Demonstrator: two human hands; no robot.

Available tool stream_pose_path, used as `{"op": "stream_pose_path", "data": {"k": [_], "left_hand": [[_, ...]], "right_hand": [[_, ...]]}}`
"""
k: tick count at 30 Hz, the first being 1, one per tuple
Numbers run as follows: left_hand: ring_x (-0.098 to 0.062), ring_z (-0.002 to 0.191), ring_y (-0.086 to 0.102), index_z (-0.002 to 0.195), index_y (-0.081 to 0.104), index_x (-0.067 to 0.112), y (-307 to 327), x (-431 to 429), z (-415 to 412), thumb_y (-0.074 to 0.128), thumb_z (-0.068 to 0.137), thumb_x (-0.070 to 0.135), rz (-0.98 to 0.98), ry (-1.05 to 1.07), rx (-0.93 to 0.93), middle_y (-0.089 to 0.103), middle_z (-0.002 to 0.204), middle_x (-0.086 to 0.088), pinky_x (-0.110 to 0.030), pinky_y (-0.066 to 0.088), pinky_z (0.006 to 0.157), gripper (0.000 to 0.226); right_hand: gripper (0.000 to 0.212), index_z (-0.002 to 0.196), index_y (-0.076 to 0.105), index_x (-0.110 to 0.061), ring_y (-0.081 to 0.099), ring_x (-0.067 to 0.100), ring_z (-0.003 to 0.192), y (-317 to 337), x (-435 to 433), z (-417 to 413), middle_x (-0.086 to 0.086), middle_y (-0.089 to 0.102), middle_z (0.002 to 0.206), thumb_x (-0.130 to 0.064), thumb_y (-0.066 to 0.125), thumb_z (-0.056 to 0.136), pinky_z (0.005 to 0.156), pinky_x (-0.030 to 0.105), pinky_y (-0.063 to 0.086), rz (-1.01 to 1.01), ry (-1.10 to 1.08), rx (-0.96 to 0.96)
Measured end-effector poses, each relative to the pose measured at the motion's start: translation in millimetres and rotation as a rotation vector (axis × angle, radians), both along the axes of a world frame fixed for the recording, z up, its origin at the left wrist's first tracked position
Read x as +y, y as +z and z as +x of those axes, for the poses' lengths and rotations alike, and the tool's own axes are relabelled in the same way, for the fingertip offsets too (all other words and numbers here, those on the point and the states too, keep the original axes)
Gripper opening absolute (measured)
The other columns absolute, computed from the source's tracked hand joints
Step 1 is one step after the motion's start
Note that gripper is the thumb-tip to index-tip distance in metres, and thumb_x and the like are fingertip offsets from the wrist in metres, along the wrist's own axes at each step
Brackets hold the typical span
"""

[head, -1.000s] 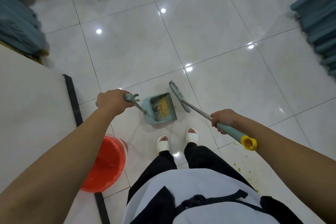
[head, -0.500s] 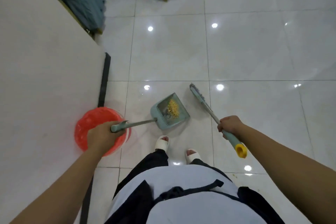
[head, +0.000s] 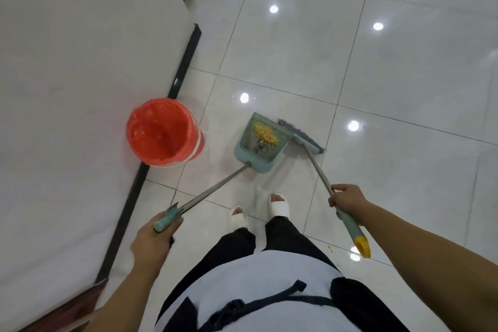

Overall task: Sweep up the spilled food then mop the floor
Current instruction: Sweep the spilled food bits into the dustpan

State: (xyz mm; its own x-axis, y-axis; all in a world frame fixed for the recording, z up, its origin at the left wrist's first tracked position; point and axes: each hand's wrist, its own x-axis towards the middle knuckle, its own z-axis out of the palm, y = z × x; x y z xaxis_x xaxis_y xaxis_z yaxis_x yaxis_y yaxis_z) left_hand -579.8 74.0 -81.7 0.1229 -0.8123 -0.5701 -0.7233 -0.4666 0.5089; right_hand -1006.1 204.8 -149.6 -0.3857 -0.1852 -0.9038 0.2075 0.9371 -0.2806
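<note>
Since half a second ago your left hand has drawn back from over the red-lined bin. The bin now stands in plain view at 9 o'clock of the dustpan, near it but apart. The broom, whose flat bristle head stood off from the pan, now lies against its 3 o'clock edge.

The pan is a teal plastic scoop with comb teeth along its near rim, on a thin grey metal rod. Your left fingers are curled round its teal end grip. Your right hand is wrapped round the broom's rod where its teal sleeve begins, and a yellow cap tips that sleeve.

The spilled food is a heap of small yellow grains inside the pan, on the glossy white tiled floor at 12 o'clock of your slippers.
</note>
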Motion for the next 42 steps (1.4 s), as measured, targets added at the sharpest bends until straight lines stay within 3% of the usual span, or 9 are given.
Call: {"op": "stream_pose_path", "data": {"k": [4,8,13,16,21,26,30,34,42], "left_hand": [[-0.026,0.078,0.072,0.096,0.072,0.035,-18.1,19.5,12.8,0.073,0.072,0.064,0.014,0.065,0.032,0.074,0.077,0.002,-0.047,0.057,0.080,0.038],[-0.029,0.082,0.068,0.103,0.073,0.029,-30.9,29.8,13.3,0.075,0.081,0.049,-0.026,0.058,0.065,0.069,0.078,0.004,-0.039,0.052,0.074,0.029],[-0.021,0.089,0.065,0.108,0.070,0.033,-46.4,40.8,29.1,0.072,0.083,0.049,-0.039,0.065,0.093,0.069,0.085,0.011,-0.049,0.051,0.091,0.030],[-0.014,0.098,0.064,0.114,0.069,0.035,-55.5,54.9,49.8,0.074,0.083,0.047,-0.003,0.130,0.183,0.070,0.093,0.017,-0.044,0.049,0.097,0.034],[-0.014,0.110,0.062,0.130,0.063,0.022,-67.6,85.7,73.6,0.074,0.087,0.025,0.140,0.139,0.349,0.070,0.115,0.004,-0.037,0.046,0.105,0.044],[-0.022,0.104,0.062,0.122,0.063,0.041,-75.0,89.8,78.0,0.069,0.087,0.038,0.155,0.057,0.173,0.069,0.101,0.011,-0.054,0.043,0.102,0.035],[-0.019,0.102,0.063,0.121,0.058,0.049,-75.3,79.0,81.0,0.063,0.078,0.053,0.175,-0.064,0.160,0.070,0.101,0.015,-0.052,0.047,0.098,0.044],[-0.019,0.097,0.062,0.119,0.063,0.043,-62.7,64.8,69.6,0.066,0.086,0.046,0.111,-0.083,0.113,0.069,0.095,0.014,-0.052,0.048,0.094,0.033],[-0.020,0.082,0.054,0.108,0.067,0.037,-21.0,0.9,16.9,0.063,0.092,0.041,-0.072,-0.255,-0.173,0.061,0.077,0.007,-0.042,0.033,0.089,0.017]], "right_hand": [[0.060,0.133,0.059,-0.008,0.057,0.030,0.057,5.3,1.2,15.0,0.028,0.064,0.105,0.013,0.061,0.078,0.044,0.027,0.051,-0.012,-0.068,0.023],[0.056,0.131,0.060,-0.008,0.058,0.030,0.060,11.5,3.1,29.7,0.028,0.064,0.104,0.012,0.063,0.078,0.049,0.030,0.052,-0.021,-0.075,0.095],[0.057,0.132,0.058,-0.007,0.058,0.030,0.058,14.4,11.0,53.2,0.030,0.064,0.109,0.009,0.065,0.077,0.047,0.029,0.050,-0.016,-0.075,0.192],[0.056,0.131,0.058,-0.005,0.060,0.032,0.062,14.4,15.7,69.1,0.029,0.062,0.114,0.008,0.066,0.078,0.049,0.030,0.051,-0.031,-0.103,0.213],[0.032,0.108,0.068,0.007,0.057,0.031,0.057,15.4,18.1,92.2,0.030,0.064,0.108,0.011,0.066,0.075,0.043,0.025,0.050,-0.034,-0.143,0.226],[0.019,0.094,0.069,0.010,0.055,0.029,0.054,27.1,20.2,107.8,0.026,0.062,0.089,0.012,0.064,0.076,0.042,0.025,0.048,0.001,-0.163,0.213],[0.014,0.087,0.068,0.010,0.054,0.029,0.051,30.5,23.7,117.1,0.024,0.060,0.079,0.014,0.063,0.075,0.042,0.025,0.049,0.013,-0.152,0.193],[0.017,0.091,0.068,0.012,0.054,0.029,0.051,27.1,23.9,124.4,0.023,0.061,0.074,0.013,0.064,0.075,0.044,0.026,0.051,0.017,-0.149,0.189],[0.026,0.100,0.069,0.006,0.061,0.033,0.057,17.8,8.1,105.6,0.028,0.067,0.099,0.009,0.067,0.075,0.046,0.028,0.052,-0.007,-0.101,0.218]]}}
